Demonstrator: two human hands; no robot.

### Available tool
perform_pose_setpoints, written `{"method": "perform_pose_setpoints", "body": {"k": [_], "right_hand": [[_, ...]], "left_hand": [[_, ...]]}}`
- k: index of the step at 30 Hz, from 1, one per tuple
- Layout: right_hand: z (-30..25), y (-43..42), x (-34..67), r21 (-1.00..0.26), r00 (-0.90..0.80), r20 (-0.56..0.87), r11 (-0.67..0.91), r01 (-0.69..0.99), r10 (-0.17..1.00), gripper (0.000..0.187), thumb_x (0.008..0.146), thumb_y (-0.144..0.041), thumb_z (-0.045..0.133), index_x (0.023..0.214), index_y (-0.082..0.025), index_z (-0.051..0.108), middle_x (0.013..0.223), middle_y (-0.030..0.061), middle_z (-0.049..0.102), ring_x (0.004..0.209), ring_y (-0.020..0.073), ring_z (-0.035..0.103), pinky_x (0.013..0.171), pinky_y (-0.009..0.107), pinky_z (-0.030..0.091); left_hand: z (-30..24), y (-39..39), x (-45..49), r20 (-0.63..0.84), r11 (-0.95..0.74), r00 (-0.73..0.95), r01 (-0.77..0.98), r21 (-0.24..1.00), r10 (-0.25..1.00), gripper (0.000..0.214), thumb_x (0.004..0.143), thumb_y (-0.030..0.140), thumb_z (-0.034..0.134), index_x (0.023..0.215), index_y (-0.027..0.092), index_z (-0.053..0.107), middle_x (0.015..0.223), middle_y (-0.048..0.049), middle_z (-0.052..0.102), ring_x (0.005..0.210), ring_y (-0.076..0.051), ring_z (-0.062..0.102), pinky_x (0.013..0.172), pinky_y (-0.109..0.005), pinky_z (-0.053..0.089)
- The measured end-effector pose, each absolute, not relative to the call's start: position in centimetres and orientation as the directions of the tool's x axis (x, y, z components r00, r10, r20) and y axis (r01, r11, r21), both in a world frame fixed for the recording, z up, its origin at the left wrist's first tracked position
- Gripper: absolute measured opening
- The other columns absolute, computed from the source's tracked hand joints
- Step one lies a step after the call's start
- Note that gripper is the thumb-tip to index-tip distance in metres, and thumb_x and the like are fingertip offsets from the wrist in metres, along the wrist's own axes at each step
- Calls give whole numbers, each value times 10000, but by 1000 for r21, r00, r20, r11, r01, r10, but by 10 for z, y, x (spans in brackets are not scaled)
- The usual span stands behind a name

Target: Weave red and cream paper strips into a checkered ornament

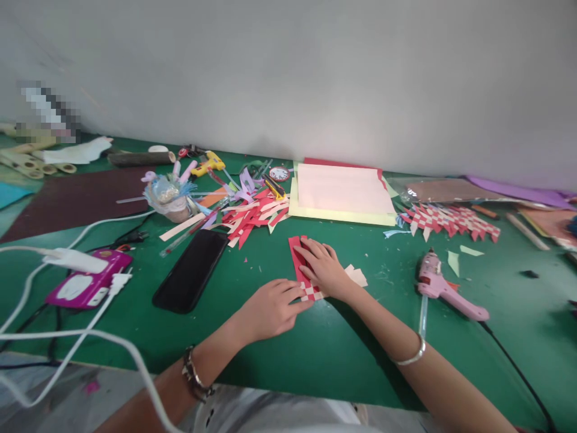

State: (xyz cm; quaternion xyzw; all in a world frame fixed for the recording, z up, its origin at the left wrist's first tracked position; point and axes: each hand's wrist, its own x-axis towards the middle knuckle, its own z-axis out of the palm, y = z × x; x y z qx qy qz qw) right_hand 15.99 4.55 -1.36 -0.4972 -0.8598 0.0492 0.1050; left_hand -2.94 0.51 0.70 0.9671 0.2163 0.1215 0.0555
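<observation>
Head view: left hand (273, 310) is contacting woven paper (309, 293) from its left; right hand (327, 272) is overlying its right; grips indeterminable.

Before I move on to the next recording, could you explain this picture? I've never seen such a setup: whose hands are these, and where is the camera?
There is no machine here. One person works with a bare left hand and right hand. The camera sits on that person's head, looking forward and down. Both hands touch a small piece of woven red and pale paper; whether the left pinches or only presses it, I can't tell. On the green table lie a phone and a purple socket box to the left, paper strips and paper sheets beyond the hands, and a pink glue gun to the right.
</observation>
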Motion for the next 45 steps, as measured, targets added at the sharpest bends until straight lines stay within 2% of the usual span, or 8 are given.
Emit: {"method": "perform_pose_setpoints", "body": {"k": [18, 25, 31, 36, 41, 45], "right_hand": [[-14, 50, 160, -238, -440, 147, 464, 853, 886, 447, 853, -344, 434, 1275, -196, 428, 1356, 98, 385, 1191, 225, 377, 964, 396, 321], [-15, 52, 165, -377, -443, 142, 462, 803, 885, 472, 835, -304, 439, 1294, -203, 392, 1347, 102, 381, 1211, 218, 362, 982, 397, 321], [9, 42, 172, -448, -358, 245, 433, 782, 901, 383, 879, -295, 378, 1237, -179, 447, 1258, 116, 466, 1179, 207, 416, 962, 394, 359], [25, 9, 184, -432, -443, 290, 529, 730, 848, 275, 885, -224, 377, 1093, -194, 554, 1148, 95, 553, 1080, 196, 501, 907, 375, 410], [9, -22, 188, -419, -534, 217, 572, 705, 817, 276, 867, -176, 412, 1103, -220, 548, 1143, 77, 569, 1042, 183, 524, 884, 374, 432], [-1, -27, 185, -399, -519, 196, 551, 733, 832, 323, 824, -196, 499, 1147, -208, 509, 1175, 87, 544, 1054, 210, 506, 909, 419, 406]], "left_hand": [[6, 3, -29, 207, -898, 875, 414, 148, 438, 335, 831, 162, 436, 1156, 177, 516, 1090, -67, 586, 1049, -201, 513, 915, -360, 413], [3, 4, -30, 190, -895, 877, 413, 171, 441, 312, 835, 182, 432, 1132, 199, 529, 1091, -67, 580, 1042, -203, 516, 917, -365, 404], [5, 3, -30, 192, -882, 866, 426, 204, 462, 369, 836, 198, 428, 1201, 165, 475, 1168, -73, 556, 1059, -199, 508, 938, -363, 386], [7, 0, -32, 155, -879, 872, 432, 204, 464, 360, 827, 232, 466, 1186, 203, 485, 1183, -60, 547, 1132, -201, 466, 965, -374, 357], [7, -1, -32, 143, -850, 853, 457, 263, 502, 396, 820, 326, 522, 1197, 212, 478, 1235, -67, 508, 1130, -208, 465, 979, -386, 340], [7, 3, -26, 121, -791, 816, 496, 358, 566, 435, 798, 387, 576, 1175, 191, 484, 1157, -67, 541, 1039, -218, 502, 887, -361, 411]]}}
